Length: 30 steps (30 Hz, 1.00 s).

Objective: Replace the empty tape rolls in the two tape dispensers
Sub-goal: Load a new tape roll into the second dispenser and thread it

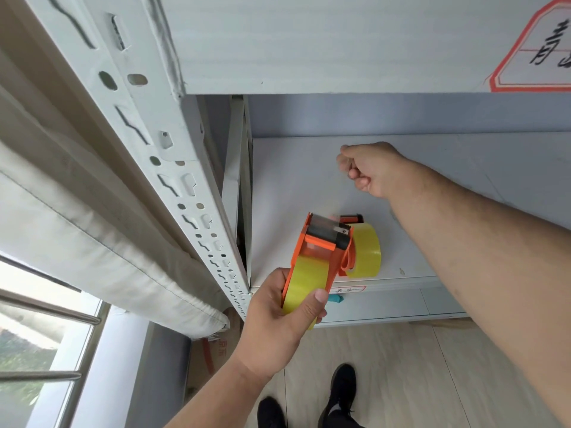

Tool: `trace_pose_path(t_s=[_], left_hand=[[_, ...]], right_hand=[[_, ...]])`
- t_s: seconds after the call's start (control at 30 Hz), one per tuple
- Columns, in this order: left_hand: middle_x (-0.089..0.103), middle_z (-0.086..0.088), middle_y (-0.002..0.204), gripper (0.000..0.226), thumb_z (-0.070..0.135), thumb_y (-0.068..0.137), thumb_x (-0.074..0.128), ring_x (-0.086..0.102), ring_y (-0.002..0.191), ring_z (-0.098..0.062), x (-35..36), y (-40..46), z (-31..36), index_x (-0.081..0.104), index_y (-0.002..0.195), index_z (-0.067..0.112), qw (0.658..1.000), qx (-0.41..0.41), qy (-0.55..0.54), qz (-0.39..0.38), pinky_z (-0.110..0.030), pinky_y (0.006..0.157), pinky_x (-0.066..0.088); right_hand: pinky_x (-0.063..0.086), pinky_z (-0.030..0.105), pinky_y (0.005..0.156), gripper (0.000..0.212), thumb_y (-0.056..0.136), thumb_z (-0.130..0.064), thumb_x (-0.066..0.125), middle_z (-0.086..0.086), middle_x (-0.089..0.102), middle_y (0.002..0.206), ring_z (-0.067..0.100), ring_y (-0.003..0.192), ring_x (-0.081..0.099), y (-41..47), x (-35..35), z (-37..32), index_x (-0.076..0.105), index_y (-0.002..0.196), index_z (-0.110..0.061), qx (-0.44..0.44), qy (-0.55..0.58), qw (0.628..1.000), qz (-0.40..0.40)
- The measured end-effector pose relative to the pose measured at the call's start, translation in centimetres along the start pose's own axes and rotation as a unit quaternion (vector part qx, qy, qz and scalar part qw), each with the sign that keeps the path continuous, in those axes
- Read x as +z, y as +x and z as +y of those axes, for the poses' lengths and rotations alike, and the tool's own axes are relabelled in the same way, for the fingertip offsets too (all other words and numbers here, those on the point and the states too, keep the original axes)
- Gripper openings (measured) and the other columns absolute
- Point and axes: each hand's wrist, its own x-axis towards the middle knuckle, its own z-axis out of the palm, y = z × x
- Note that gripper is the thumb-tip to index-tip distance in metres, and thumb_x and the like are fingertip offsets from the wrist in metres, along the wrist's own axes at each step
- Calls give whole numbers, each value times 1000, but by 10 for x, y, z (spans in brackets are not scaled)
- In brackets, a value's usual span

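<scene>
My left hand [282,316] grips an orange tape dispenser [318,248] loaded with a yellow tape roll [304,284], held just in front of the white shelf's [296,180] front edge. A second orange dispenser with a yellow tape roll [366,250] lies on the shelf right behind the held one, partly hidden by it. My right hand [367,168] hovers over the shelf farther back, fingers curled into a loose fist with thumb and forefinger pinched; whether anything thin sits between them is not visible.
A perforated white shelf post [173,168] runs diagonally at left, with a curtain [92,242] and window beyond. An upper shelf beam carries a red-framed label [531,44]. A small label [346,290] marks the shelf edge. My black shoes [340,393] stand on the wooden floor.
</scene>
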Motion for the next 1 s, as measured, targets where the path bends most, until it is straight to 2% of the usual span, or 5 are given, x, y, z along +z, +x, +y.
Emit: trace_pose_path(t_s=[0.3,0.47,0.57,0.77,1.0], left_hand=[[70,-14,70,44,32,79,78,66,63,-22,-4,-13,35,60,102,-1,996,49,-65,-19,-31,61,54],[69,-16,67,19,25,81,70,66,61,-22,-9,-12,55,68,93,10,988,81,-123,-40,-29,60,54],[70,-15,68,16,27,80,68,67,61,-22,-9,-8,65,69,91,14,988,96,-120,-27,-30,59,55],[68,-15,67,26,29,80,66,62,60,-27,-3,17,77,64,94,7,984,117,-134,-4,-35,61,54],[69,-15,69,15,25,82,66,62,63,-29,5,39,83,69,90,12,983,117,-139,11,-35,66,56]], right_hand=[[31,16,39,15,89,-5,64,9,58,69,16,52,46,10,11,30,63,75,-11,58,-18,998,-12],[44,37,77,5,83,-6,63,11,53,78,23,72,51,-2,23,46,63,87,-11,74,51,994,-58],[40,34,97,48,74,-16,62,14,60,102,29,95,50,9,29,67,73,119,-3,96,104,983,-112],[30,41,67,38,82,-24,76,22,49,90,32,72,49,-26,51,117,62,115,-8,113,204,940,-249],[60,24,56,36,109,-34,51,6,74,73,15,60,71,-98,54,115,71,106,-4,76,448,859,-234]])
